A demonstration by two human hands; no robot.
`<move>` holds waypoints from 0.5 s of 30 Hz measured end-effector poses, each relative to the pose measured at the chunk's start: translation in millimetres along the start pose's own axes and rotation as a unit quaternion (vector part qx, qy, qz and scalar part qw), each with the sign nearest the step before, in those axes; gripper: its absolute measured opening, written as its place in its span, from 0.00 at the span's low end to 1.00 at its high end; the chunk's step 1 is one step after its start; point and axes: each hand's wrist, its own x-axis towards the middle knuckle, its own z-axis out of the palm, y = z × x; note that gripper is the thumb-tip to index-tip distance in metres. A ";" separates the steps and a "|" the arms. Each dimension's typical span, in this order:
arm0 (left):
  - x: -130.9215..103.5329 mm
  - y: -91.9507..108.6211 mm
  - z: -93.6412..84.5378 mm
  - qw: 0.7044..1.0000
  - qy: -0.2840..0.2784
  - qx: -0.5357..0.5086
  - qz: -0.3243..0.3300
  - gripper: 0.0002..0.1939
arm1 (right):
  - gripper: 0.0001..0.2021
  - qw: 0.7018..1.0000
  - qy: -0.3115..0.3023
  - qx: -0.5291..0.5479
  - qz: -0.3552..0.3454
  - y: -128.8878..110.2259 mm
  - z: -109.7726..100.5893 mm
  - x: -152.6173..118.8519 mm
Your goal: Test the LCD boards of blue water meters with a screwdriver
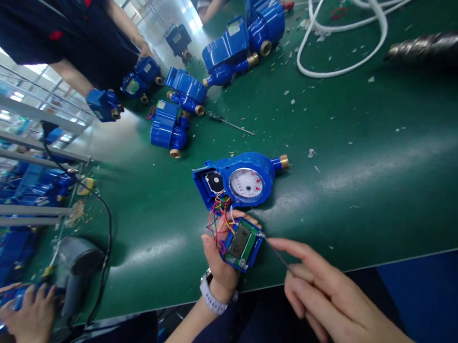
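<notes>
My left hand [223, 267], with a watch on its wrist, is closed around a circuit board with an LCD display [240, 242] in a blue housing. Thin coloured wires [219, 210] run from that board into the opened blue case of a water meter [247, 185], which lies on the table just beyond. A slim metal tool [280, 256], its exact kind unclear, is pinched in my right hand [322, 291]. The tool's tip touches or nearly touches the board's right edge, and my index finger stretches along it.
Several other blue water meters [224, 52] stand farther back, near a screwdriver [232, 123]. A white cable [339, 72] and a metal-tipped dark tool [426, 46] lie at upper right. Co-workers' hands [30, 309] hold blue parts at left, beside a grey scanner-like device [78, 258].
</notes>
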 end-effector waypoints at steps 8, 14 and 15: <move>59.3 87.7 131.0 0.865 0.095 -0.469 0.151 0.32 | 0.26 0.895 0.296 -0.323 -0.087 20.7 -106.4 19.4; 90.5 96.3 128.7 0.880 0.107 -0.432 0.166 0.32 | 0.29 0.828 0.393 -0.374 -0.141 6.9 -163.3 19.7; 97.2 101.3 129.7 0.887 0.110 -0.411 0.178 0.33 | 0.31 0.804 0.443 -0.370 -0.145 3.2 -178.1 11.7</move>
